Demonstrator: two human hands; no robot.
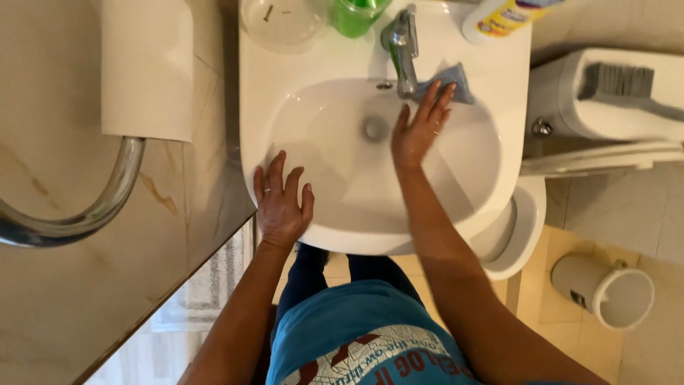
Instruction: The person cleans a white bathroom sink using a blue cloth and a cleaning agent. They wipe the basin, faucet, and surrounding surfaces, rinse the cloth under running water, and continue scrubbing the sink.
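Note:
My left hand lies flat, fingers spread, on the near-left rim of a white washbasin. My right hand reaches over the bowl with fingers stretched out, its fingertips pressing a blue-grey cloth against the basin's inner wall just right of the chrome tap. The drain shows left of that hand.
A green cup, a clear dish and a yellow-labelled bottle stand on the basin's back rim. A white towel hangs on a chrome rail at left. A toilet and a small white bin sit right.

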